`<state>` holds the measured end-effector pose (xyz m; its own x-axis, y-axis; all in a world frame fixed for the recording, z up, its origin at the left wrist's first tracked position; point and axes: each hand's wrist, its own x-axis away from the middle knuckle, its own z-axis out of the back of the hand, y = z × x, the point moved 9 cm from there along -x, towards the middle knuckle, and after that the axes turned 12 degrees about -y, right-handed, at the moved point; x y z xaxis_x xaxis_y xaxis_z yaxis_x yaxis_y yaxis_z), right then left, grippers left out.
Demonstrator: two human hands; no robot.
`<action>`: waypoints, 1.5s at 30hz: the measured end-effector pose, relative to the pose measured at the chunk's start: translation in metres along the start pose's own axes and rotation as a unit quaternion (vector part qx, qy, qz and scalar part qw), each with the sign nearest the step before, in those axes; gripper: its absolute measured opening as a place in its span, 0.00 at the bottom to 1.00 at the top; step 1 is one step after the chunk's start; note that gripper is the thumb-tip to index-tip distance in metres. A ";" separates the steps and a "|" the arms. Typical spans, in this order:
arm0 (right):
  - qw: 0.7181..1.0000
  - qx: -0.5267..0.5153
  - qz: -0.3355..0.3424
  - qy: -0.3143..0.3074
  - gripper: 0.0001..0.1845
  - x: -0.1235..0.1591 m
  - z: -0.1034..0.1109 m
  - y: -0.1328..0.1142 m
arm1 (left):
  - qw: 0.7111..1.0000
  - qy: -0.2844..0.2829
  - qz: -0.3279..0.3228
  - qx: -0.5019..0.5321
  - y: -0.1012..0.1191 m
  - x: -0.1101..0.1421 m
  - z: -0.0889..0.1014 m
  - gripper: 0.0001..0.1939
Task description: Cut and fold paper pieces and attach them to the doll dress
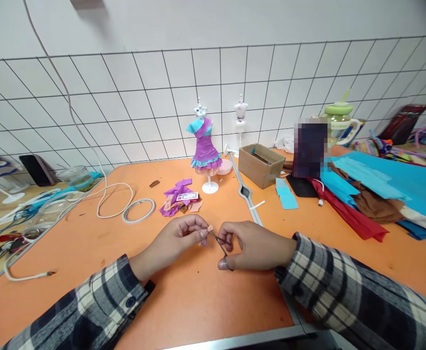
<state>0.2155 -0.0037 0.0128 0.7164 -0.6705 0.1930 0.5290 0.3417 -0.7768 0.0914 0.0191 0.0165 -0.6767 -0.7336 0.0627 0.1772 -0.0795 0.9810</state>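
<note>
My left hand [178,238] pinches a small piece of peach crepe paper [210,228] between thumb and fingers. Fingers and thumb of my right hand [251,245] sit in the handles of small metal scissors [221,246], whose tips reach the paper. Behind my hands lies a pile of purple and peach paper scraps [169,206], with a small red and white box [187,197] on top. Farther back stands a miniature dress form wearing a purple and blue paper dress [204,146]. A bare white dress form [240,119] is to its right.
A roll of white tape [139,210] lies at left, near a white cable [105,194]. An open cardboard box [261,167] stands at back. At right are a blue paper strip [286,193], a pixelated dark upright thing [310,149], coloured paper sheets [373,189] and a lidded jug [338,121].
</note>
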 end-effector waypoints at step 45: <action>0.999 -0.020 -0.001 -0.037 0.18 -0.002 -0.003 -0.002 | 0.999 -0.013 0.042 0.021 -0.011 -0.001 -0.004 0.14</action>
<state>0.2118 -0.0045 0.0119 0.7478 -0.6200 0.2377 0.5133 0.3127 -0.7992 0.0931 0.0179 0.0046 -0.6798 -0.7180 0.1495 0.2044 0.0102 0.9788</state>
